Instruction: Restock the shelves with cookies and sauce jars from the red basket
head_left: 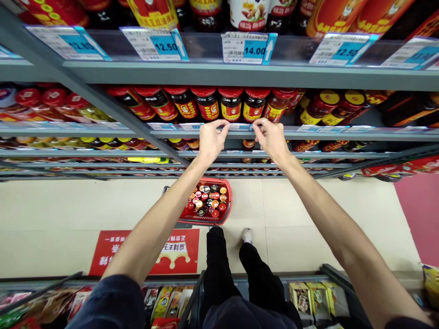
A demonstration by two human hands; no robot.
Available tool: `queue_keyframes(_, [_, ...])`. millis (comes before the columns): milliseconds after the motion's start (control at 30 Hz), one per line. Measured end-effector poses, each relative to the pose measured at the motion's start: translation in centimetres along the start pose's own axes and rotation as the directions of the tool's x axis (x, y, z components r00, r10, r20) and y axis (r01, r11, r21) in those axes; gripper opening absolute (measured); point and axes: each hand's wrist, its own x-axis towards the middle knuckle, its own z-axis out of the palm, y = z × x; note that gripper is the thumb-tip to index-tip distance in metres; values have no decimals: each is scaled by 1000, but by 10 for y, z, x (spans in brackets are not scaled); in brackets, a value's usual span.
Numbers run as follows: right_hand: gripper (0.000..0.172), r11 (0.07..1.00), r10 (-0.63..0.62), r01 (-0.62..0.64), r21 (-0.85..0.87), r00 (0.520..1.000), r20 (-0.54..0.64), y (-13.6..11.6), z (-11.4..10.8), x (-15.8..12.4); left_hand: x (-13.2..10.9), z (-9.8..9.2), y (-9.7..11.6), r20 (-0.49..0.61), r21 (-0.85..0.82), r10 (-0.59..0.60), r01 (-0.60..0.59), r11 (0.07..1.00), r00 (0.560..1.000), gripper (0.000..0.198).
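Note:
Both of my hands are at the front edge of a shelf (288, 134) of red-lidded sauce jars. My left hand (212, 139) pinches the price label strip (240, 127) with thumb and forefinger, just below a jar with a yellow and red label (231, 104). To its right, my right hand (270, 139) pinches the same strip near its other end, under another such jar (254, 105). A ring shows on a finger of my right hand. The jars stand upright in a row behind the strip, and neither hand holds a jar.
An upper shelf edge (192, 73) with large price tags crosses above my hands. On the floor, a red basket (229, 201) full of jars stands near my feet, left of centre. Shelves with packets (164, 301) and boxes (318, 299) lie behind me.

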Motion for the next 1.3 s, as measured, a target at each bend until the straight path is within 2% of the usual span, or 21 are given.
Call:
queue_keyframes(167, [30,997,65,-65,32,998,-2,-5,2,-8,-2,3,-1,6,-32,-19,19,999,1000,25])
queue_keyframes(367, [32,995,80,-76,64,995,-58,-7,6,-5,-3,8,-2,-37,-78,-34,31,996,999,24])
queue_keyframes(533, [35,995,59,-53,88,996,-70,-8,7,-2,-1,8,1,-35,-119,-89,84,989,995,20])
queue_keyframes(733, [35,999,-28,29,15,997,-74,1,9,-2,-3,1,2,-4,-164,-17,16,986,1000,23])
queue_keyframes(900, [43,1000,-20,18,-18,997,-80,-1,6,2,0,7,5,-49,-215,-70,58,975,996,22])
queue_keyframes(967, [45,1000,1,-4,-27,996,-94,-8,6,-7,-12,9,9,-91,-296,-106,74,952,990,26])
queue_keyframes(1033, [52,997,71,-69,25,989,-133,-13,13,-34,-43,10,8,-132,-403,-201,133,906,971,37])
queue_keyframes(1067, [56,989,135,-126,73,980,-143,-13,21,-55,-68,10,5,-130,-446,-279,195,873,951,44])
queue_keyframes(1133, [61,942,312,-297,157,947,-80,-10,42,-110,-132,10,-10,-40,-419,-459,402,814,888,53])
queue_keyframes(1167, [61,903,409,-408,133,912,23,-6,56,-143,-169,9,-20,61,-302,-559,549,779,827,57])
queue_keyframes(1200, [59,848,514,-529,46,840,174,-2,71,-178,-209,7,-33,221,-110,-644,675,729,732,60])
queue_keyframes(1233, [55,781,611,-618,-94,723,321,3,85,-212,-250,5,-45,320,-5,-685,724,690,654,59])
queue_keyframes(1300, [46,718,677,-658,-225,587,443,11,111,-276,-331,-4,-68,439,172,-744,766,620,504,54])
